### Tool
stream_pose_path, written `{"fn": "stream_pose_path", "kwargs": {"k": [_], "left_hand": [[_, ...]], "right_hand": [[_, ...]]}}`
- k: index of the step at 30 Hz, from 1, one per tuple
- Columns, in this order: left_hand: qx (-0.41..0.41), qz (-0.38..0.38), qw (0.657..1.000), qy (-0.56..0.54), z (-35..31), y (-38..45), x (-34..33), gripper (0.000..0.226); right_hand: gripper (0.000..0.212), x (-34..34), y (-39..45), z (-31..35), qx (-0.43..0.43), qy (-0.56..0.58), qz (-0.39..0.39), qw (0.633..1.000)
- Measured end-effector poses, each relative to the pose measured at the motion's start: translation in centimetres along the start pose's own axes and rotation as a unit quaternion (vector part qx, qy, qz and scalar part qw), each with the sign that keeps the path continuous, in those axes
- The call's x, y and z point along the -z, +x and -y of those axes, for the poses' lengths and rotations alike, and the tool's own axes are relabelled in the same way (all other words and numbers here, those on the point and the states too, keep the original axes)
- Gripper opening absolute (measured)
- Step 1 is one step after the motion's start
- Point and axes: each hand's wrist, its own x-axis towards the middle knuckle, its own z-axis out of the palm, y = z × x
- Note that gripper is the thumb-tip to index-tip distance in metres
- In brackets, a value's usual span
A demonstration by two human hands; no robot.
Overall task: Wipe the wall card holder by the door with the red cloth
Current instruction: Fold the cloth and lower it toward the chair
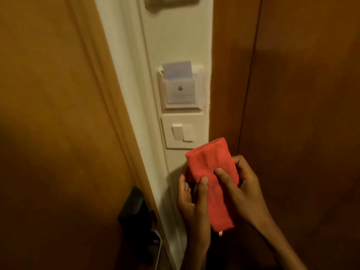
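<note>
The white wall card holder (181,92) is mounted on a narrow cream wall strip, with a pale card (177,70) standing in its slot. Below it, both hands hold a folded red cloth (212,172). My left hand (191,197) grips the cloth's left edge with thumb on top. My right hand (241,184) pinches it from the right, thumb pressed on the front. The cloth's top edge sits just below and to the right of the light switch, well under the card holder and apart from it.
A white double light switch (183,131) sits directly under the holder. The brown wooden door (58,114) stands to the left with a black lock body (136,213) at its edge. A brown wooden panel (302,94) fills the right. Another wall fitting (173,1) shows at the top.
</note>
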Motion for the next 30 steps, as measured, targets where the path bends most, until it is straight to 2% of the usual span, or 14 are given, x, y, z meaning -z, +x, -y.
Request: {"fn": "stream_pose_path", "kwargs": {"k": [2, 4, 6, 8, 10, 12, 15, 17, 20, 26, 30], "left_hand": [[0.077, 0.04, 0.996, 0.023, 4.2, -3.4, -1.1, 0.04], [0.127, 0.047, 0.99, 0.035, 5.5, -4.2, -0.7, 0.045], [0.212, 0.074, 0.974, 0.039, 7.8, -5.2, -0.3, 0.051], [0.319, 0.114, 0.941, 0.014, 13.7, -9.2, -1.5, 0.051], [0.414, 0.102, 0.905, 0.009, 18.0, -12.5, -1.4, 0.036], [0.485, 0.112, 0.867, 0.031, 23.4, -17.0, -1.7, 0.022], [0.569, 0.117, 0.811, 0.064, 30.4, -23.0, -2.7, 0.036], [0.609, 0.129, 0.777, 0.092, 34.6, -27.3, -3.5, 0.046], [0.655, 0.123, 0.739, 0.101, 40.6, -33.0, -5.1, 0.048], [0.715, 0.157, 0.671, 0.118, 48.5, -38.8, -8.0, 0.034], [0.711, 0.179, 0.67, 0.119, 51.0, -40.3, -8.0, 0.04]], "right_hand": [[0.022, 2.9, -4.0, -4.3, -0.081, 0.039, -0.018, 0.996], [0.026, 3.8, -5.8, -6.4, -0.107, 0.049, -0.038, 0.992], [0.028, 4.7, -7.5, -8.2, -0.149, 0.046, -0.045, 0.987], [0.021, 7.5, -12.0, -13.7, -0.232, 0.042, -0.054, 0.97], [0.011, 9.5, -16.5, -18.5, -0.312, 0.044, -0.061, 0.947], [0.02, 12.0, -21.9, -23.2, -0.407, 0.044, -0.065, 0.91], [0.029, 15.6, -28.4, -29.2, -0.502, 0.054, -0.094, 0.858], [0.036, 17.8, -33.2, -33.2, -0.546, 0.042, -0.105, 0.83], [0.042, 21.1, -39.3, -38.4, -0.587, 0.024, -0.125, 0.799], [0.048, 25.8, -45.9, -45.3, -0.603, -0.078, -0.153, 0.779], [0.056, 26.8, -47.0, -47.5, -0.61, -0.127, -0.147, 0.769]]}}
